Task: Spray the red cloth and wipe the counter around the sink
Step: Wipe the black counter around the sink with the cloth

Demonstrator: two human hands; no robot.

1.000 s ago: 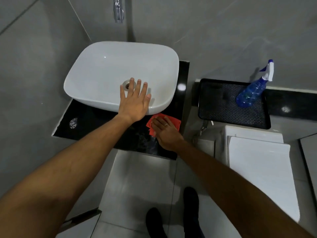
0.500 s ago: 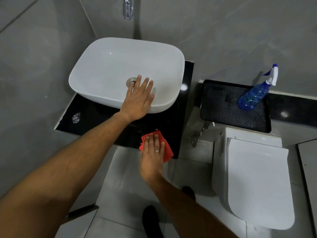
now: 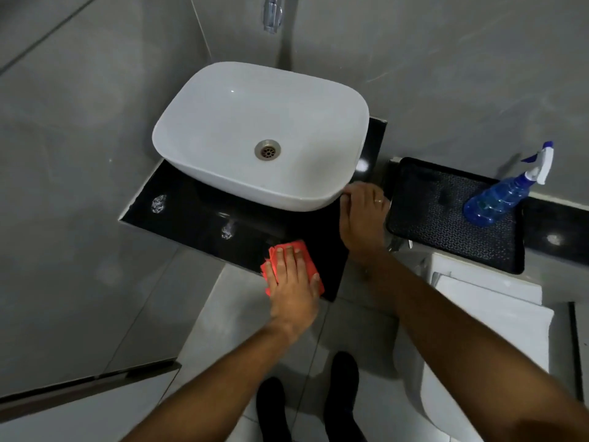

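head view | left hand (image 3: pixel 291 280) is lying flat, fingers spread out, pressing the red cloth (image 3: pixel 306 260) onto the front edge of the black counter (image 3: pixel 191 215) | right hand (image 3: pixel 363 218) is resting beside the sink (image 3: pixel 223 122) rim, fingers curled, grasping nothing visible | spray bottle (image 3: pixel 497 199) is lying on the black tray (image 3: pixel 446 237)

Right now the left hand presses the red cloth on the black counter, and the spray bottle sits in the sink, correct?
Not the sink: the head view shows the spray bottle on the black tray beside it. The left hand does press the red cloth on the counter.
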